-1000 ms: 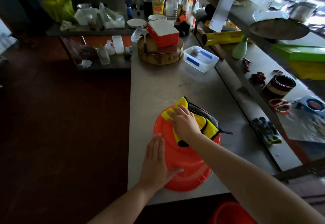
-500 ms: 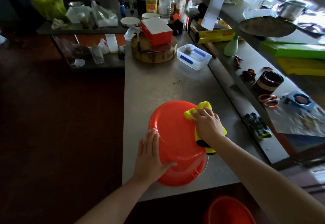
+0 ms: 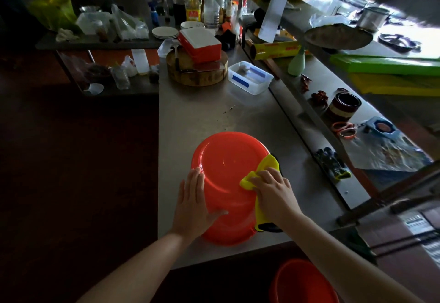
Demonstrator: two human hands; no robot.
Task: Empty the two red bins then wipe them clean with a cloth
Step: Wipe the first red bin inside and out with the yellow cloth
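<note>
Red plastic fills the near middle of the view. One red bin (image 3: 226,167) sits upside down on the steel worktop (image 3: 197,117), round base facing up, close to the worktop's near edge. The left hand (image 3: 194,204) lies flat on the bin at its 8 o'clock. Its fingers (image 3: 197,180) are straight and together and its thumb is spread toward the middle of the base; it grips nothing and only presses on the plastic. The right hand (image 3: 273,190) is at the bin's 4 o'clock. Its fingers curl over a bunched yellow cloth (image 3: 269,164) and hold it against the edge of the base. The cloth trails down the bin's side, and a dark border shows at its lower end near the worktop.

A second red bin (image 3: 302,283) stands lower than the worktop, at 5 o'clock from the first. Only part of its rim and inside show at the bottom edge of the view.

At 12 o'clock from the upturned bin, well apart from it, a round wooden chopping block (image 3: 197,76) carries a red box with a white lid (image 3: 200,43). A clear plastic tub (image 3: 250,77) stands just beside the block at its 3 o'clock. At the bin's 3 o'clock a pair of dark gloves (image 3: 333,164) lies on the raised ledge, and orange-handled scissors (image 3: 345,130) lie farther off at 2 o'clock. Bottles (image 3: 191,9) and a stack of plates (image 3: 165,32) crowd the far end around 11 o'clock.
</note>
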